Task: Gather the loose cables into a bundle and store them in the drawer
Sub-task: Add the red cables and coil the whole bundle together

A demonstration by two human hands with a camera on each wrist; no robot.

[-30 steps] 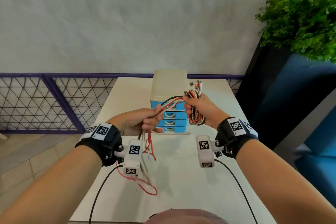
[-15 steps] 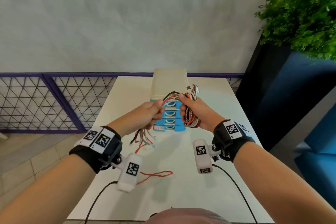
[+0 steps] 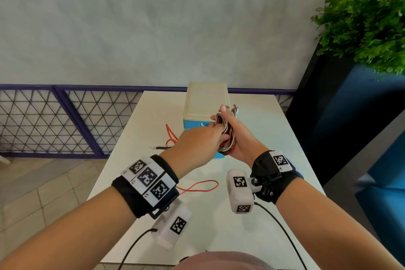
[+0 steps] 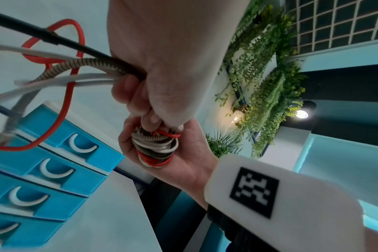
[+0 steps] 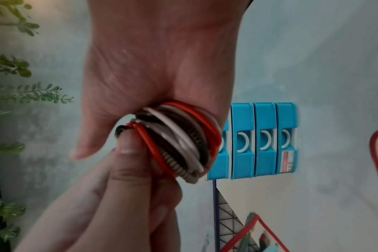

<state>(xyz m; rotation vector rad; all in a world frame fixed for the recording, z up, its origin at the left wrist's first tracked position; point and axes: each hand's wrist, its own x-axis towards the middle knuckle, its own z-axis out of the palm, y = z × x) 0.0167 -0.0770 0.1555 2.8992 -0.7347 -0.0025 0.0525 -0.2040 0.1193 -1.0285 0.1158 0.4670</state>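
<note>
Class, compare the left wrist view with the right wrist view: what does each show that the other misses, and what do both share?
Only the left wrist view shows the loose cable tails running out of the left hand. Only the right wrist view shows a label on the end drawer. Both show the coiled bundle in the right hand, the left hand's fingers on it, and the shut blue drawers.

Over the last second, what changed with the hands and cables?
The left hand swept its gripped loose strands from near the table's front edge up and across to the right hand, winding them onto the cable bundle. The trailing ends lifted; a red loop now lies on the table. The right hand kept its grip; the drawer unit stayed closed.
</note>
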